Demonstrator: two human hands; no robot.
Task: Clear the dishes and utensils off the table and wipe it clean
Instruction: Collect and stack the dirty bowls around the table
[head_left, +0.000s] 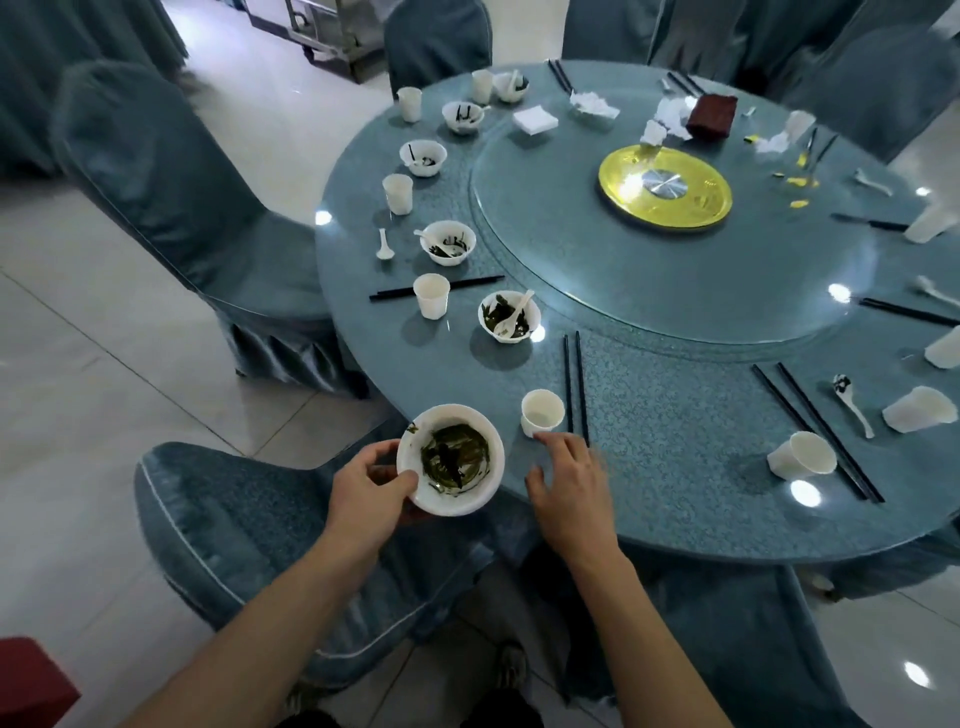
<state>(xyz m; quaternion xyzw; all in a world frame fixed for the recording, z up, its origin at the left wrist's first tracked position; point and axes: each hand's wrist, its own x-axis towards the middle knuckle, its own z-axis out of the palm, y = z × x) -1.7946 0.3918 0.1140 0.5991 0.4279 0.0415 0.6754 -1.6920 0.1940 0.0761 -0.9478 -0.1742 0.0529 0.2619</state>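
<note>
Dishes crowd the near rim of the round table (675, 467): a white bowl (451, 460) smeared with dark green leftovers is held at the table's edge by the left hand (370, 491), thumb curled over its rim and fingers beneath. A white cup (542, 413) is just touched by the right hand (569, 486), whose fingers are relaxed and slightly apart, beside a pair of black chopsticks (575, 387). Further bowls, cups and spoons are ranged along the left rim.

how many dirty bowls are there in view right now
6: one held by the left hand at; five along the table's left edge.
</note>
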